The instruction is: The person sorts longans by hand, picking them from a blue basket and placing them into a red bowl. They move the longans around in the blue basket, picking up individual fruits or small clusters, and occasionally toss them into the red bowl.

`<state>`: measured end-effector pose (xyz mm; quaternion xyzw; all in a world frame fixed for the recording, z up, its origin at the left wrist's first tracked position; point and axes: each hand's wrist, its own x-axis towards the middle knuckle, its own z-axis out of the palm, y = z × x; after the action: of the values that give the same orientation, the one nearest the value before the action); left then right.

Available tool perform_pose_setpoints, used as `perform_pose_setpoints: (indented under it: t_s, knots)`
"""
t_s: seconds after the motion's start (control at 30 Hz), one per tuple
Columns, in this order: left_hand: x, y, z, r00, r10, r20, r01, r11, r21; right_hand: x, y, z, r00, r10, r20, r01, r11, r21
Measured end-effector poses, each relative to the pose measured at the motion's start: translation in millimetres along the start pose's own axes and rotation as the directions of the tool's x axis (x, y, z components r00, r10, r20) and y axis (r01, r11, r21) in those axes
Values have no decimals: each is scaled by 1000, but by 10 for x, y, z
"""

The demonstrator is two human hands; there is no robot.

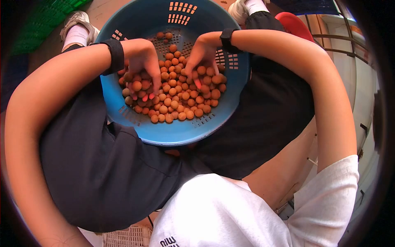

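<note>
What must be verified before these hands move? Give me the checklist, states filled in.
1. Left hand inside the blue basket: ok.
2. Right hand inside it too: ok.
3. Both hands down among the round brown fruits: ok.
4. Firm grip on fruits, either hand: cannot tell; fingertips are partly hidden.
5. Left wristband clear of the basket's rim: cannot tell from this view.
6. Basket between the trousered legs: ok.

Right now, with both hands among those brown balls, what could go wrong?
Some brown balls cupped by the left hand might slip through its fingers. The blue basket sits between the legs, so a shifting knee could possibly tip it.
</note>
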<state>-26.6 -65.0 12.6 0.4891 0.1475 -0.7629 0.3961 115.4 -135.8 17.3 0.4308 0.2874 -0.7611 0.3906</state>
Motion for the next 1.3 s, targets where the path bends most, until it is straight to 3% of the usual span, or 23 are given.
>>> perform_pose_setpoints:
  t_s: [0.13,0.33,0.43,0.57,0.77,0.87,0.97,1.0,1.03,1.1,1.17,1.23,1.3]
  knots:
    - [-188,37,-4,990,137,46,-135,990,-50,78,-22,109,961,83,263,-76,996,-38]
    - [-281,28,-66,981,193,12,-188,967,-173,-44,-136,150,955,87,282,-81,996,-35]
    - [-363,8,-86,977,198,-83,-207,972,-110,-202,-216,109,993,-10,119,15,999,-36]
    - [-550,18,-60,982,142,-123,-155,982,-104,-467,-284,39,988,-120,93,119,993,18]
    - [-521,-37,-162,980,140,-143,-147,988,-41,-913,-29,1,938,-330,-106,333,943,11]
    - [-482,-33,-248,989,109,-104,-113,993,-32,-1181,215,-56,886,-441,-146,450,892,35]
    - [-551,-10,-212,990,93,-109,-93,996,5,-1524,611,-74,752,-620,-224,648,758,79]
    - [-541,-22,-221,989,106,-106,-108,994,-14,-1670,765,75,656,-646,-390,716,696,53]
    - [-503,-39,-245,987,121,-102,-125,992,-31,-1802,953,226,538,-646,-542,774,633,14]
    - [-482,-26,-270,986,149,-81,-153,987,-52,-1897,1492,166,412,-648,-641,832,554,-26]
    - [-508,-22,-252,983,174,-57,-178,981,-71,-2006,2058,282,353,-629,-692,882,470,22]
    - [-502,-28,-252,984,164,-70,-169,983,-69,-2060,2501,476,380,-452,-807,832,549,85]
    - [-505,-27,-243,983,168,-75,-173,983,-65,-2004,2893,701,471,-144,-870,733,612,295]
